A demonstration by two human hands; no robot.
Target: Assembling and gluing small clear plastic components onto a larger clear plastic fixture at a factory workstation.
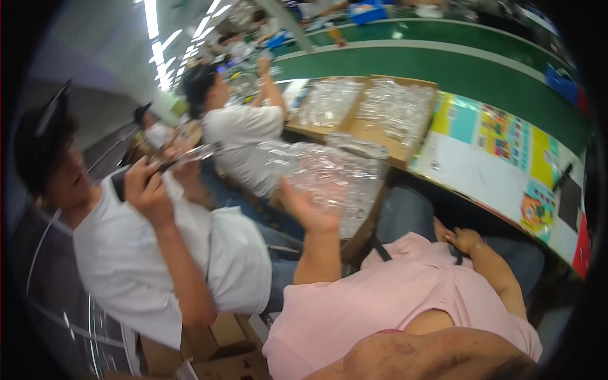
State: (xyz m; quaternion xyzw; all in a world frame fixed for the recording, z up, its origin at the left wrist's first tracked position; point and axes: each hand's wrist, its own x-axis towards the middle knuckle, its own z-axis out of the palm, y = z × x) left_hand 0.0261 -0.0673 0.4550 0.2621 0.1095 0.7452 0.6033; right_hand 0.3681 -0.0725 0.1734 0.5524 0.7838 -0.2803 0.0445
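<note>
Right now your left hand (310, 209) is raised, fingers spread, just beside the heap of clear plastic pieces (329, 174) filling a cardboard box (364, 231). Your right hand (464, 239) rests in your lap, loosely curled, holding nothing, under the table's edge (481, 171). A co-worker (158, 253) crowds your left.

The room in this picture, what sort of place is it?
Probably a factory assembly line. A long green conveyor belt curves past seated workers, cardboard boxes are heaped with small clear plastic parts, and strip lights run along the ceiling. The person's left hand is raised by a heap of clear plastic parts.
</note>
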